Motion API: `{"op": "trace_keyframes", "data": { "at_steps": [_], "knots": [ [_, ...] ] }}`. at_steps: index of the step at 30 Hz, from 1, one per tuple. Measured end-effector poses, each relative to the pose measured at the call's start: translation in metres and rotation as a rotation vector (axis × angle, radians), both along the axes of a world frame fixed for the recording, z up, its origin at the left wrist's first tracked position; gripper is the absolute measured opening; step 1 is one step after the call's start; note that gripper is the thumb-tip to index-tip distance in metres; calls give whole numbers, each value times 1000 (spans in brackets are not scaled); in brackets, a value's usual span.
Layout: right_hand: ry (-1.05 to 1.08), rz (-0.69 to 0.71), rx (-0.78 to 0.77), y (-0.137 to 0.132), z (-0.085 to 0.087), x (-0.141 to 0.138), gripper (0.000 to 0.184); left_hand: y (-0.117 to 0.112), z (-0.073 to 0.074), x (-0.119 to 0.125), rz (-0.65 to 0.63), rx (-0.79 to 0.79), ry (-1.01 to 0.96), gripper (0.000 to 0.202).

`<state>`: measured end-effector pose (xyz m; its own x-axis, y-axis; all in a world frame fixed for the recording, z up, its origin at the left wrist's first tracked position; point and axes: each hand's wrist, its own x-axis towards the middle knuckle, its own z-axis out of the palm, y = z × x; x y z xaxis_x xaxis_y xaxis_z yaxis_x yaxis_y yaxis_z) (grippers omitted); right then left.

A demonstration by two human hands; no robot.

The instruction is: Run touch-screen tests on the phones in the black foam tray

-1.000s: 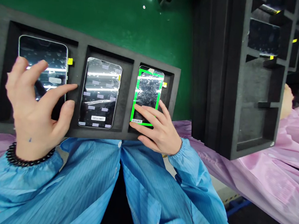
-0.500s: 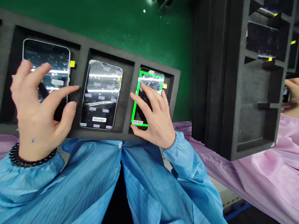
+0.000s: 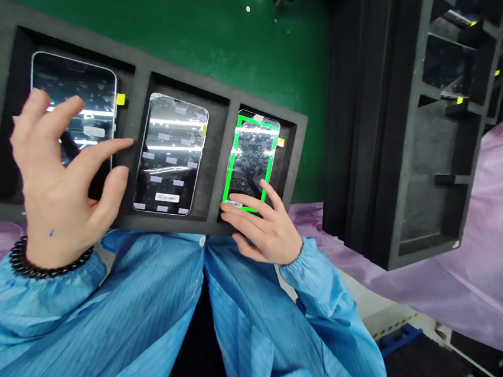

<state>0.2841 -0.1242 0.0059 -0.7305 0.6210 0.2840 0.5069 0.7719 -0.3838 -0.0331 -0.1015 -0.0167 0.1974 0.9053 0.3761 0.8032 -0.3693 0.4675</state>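
Note:
A dark foam tray [image 3: 222, 100] lies across my lap with phone screens in its pockets. My left hand [image 3: 60, 185] hovers open, fingers spread, over the left screen [image 3: 77, 86] and the tray's front rim. The middle screen [image 3: 171, 151] carries small grey stickers and a barcode label. My right hand [image 3: 263, 228] rests with fingers stretched flat on the lower end of the green-framed screen [image 3: 254, 150] in the rightmost pocket. Neither hand holds anything.
A tall stack of black foam trays [image 3: 427, 164] with open pockets stands on the right. A co-worker in a pink gown [image 3: 499, 206] sits beyond it. A green floor [image 3: 183, 22] lies behind the tray. Yellow tabs mark the screens.
My right hand slid up the green-framed screen, then back down to its lower end. The co-worker's hand moved away from the stack. My left hand has barely shifted.

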Motion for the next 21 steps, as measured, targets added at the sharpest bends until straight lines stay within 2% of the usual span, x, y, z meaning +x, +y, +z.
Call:
{"op": "trace_keyframes", "data": {
  "at_steps": [5,10,12,17,19,21],
  "knots": [
    [75,-54,12,4,5,4,29,-1,1,0,2,-12,-3,53],
    [59,-27,15,5,7,6,27,-2,1,2,15,-26,-19,51],
    [40,-57,13,10,8,10,27,-2,1,2,19,-23,-17,52],
    [28,-398,-26,44,4,16,35,-1,0,2,20,-6,-31,54],
    [5,-420,-25,62,1,12,38,-1,1,3,20,-5,-38,54],
    [-51,-382,-26,78,0,3,39,-1,2,4,27,-11,-50,53]
  ]
}}
